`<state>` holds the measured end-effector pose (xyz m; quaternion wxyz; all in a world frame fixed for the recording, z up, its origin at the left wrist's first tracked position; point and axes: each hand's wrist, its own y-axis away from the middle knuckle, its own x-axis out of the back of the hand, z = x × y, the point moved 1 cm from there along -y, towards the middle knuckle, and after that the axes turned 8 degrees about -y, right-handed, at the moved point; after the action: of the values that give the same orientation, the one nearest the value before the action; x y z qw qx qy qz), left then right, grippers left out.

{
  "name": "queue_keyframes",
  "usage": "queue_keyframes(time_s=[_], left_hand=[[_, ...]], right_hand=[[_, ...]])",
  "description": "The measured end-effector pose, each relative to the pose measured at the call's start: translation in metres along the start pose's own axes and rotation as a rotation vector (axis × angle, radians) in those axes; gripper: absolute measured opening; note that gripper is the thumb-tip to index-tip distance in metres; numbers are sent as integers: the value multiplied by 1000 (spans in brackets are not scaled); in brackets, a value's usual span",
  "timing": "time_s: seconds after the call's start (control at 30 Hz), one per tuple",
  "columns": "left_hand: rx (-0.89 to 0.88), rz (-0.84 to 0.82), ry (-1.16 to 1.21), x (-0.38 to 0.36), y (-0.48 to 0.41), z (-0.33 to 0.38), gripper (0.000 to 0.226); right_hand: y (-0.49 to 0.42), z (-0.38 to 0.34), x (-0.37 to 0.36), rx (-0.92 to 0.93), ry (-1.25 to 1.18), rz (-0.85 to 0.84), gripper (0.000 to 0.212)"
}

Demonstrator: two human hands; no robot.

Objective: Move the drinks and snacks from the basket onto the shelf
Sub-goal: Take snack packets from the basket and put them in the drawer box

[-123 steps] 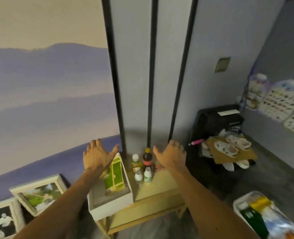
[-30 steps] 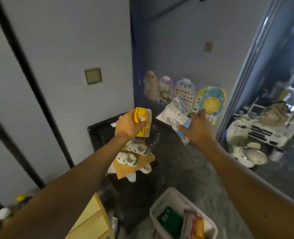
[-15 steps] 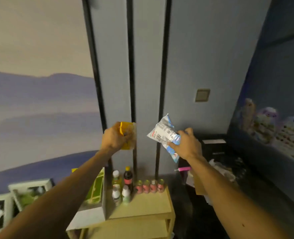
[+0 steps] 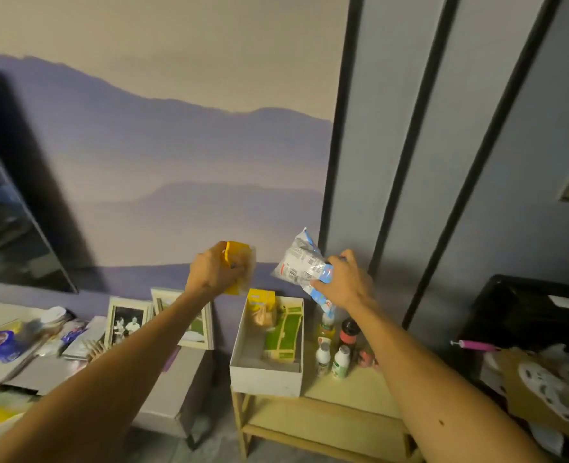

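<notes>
Two hands raised at mid-frame, above a wooden shelf [image 4: 350, 392] at lower centre. Left hand [image 4: 214, 272] closed around a yellow snack packet [image 4: 238, 262]; right hand [image 4: 345, 284] gripping a white-and-blue snack bag [image 4: 300, 262] by its lower end. On the shelf top, left part: white open box [image 4: 266, 375] holding a green carton [image 4: 281, 335] and a yellow-topped snack pack [image 4: 261, 305]. Just right of the box: small bottles, among them a dark red-labelled bottle [image 4: 348, 332] and two white green-labelled bottles [image 4: 331, 360]. Lower left of frame: framed photographs [image 4: 128, 325] leaning against the mural wall. Basket out of frame.
</notes>
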<state>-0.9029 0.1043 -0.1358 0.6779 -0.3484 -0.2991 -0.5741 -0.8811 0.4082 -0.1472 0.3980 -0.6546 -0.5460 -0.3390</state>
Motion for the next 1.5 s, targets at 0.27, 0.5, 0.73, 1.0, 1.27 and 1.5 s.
queue_keyframes(time_s=[0.27, 0.5, 0.73, 1.0, 1.27, 1.5], left_hand=[[71, -137, -73, -63, -35, -46, 61], [194, -267, -133, -155, -73, -70, 49], [309, -365, -167, -241, -89, -103, 63], [282, -364, -312, -310, -89, -141, 58], [280, -445, -381, -333, -79, -153, 29], [264, -409, -370, -316, -77, -147, 35]], right_hand=[[-57, 1, -74, 19, 79, -178, 65], [-104, 43, -177, -73, 102, -361, 62], [-103, 77, -269, -152, 107, -463, 56], [-84, 69, -329, -146, 160, -467, 74], [-62, 65, -374, -78, 293, -487, 65], [-68, 66, -358, -56, 303, -457, 68]])
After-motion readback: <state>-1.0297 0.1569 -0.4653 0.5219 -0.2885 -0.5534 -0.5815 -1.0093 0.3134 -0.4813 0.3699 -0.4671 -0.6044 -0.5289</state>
